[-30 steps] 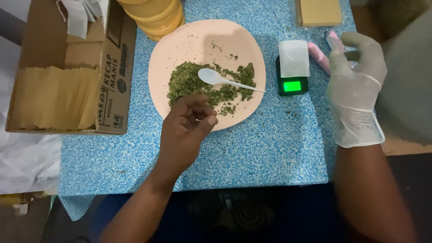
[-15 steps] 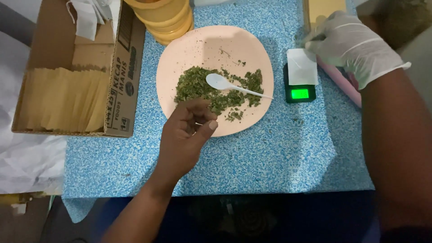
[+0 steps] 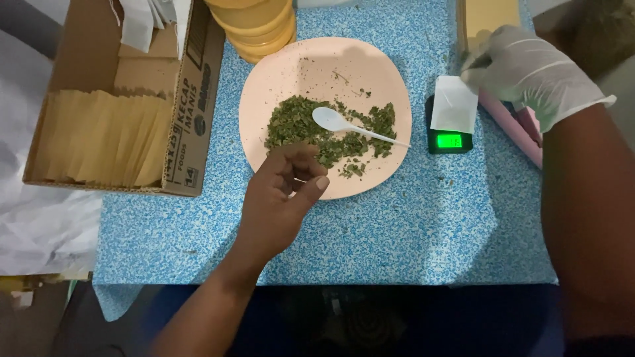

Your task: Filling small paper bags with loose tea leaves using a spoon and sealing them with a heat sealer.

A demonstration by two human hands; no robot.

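Blue table (image 3: 397,225) — left grip (image 3: 281,192) curled, empty

The left hand (image 3: 281,192) is curling its fingers inward, hiding whatever it is pinching. The gloved right hand (image 3: 526,69) is covering what its fingertips are gripping above the paper-covered pocket scale (image 3: 451,122). The stack of yellow lids (image 3: 254,23) and the cardboard box (image 3: 126,99) are running off the top edge. The pink object (image 3: 512,129) is lying partly hidden under the right forearm.
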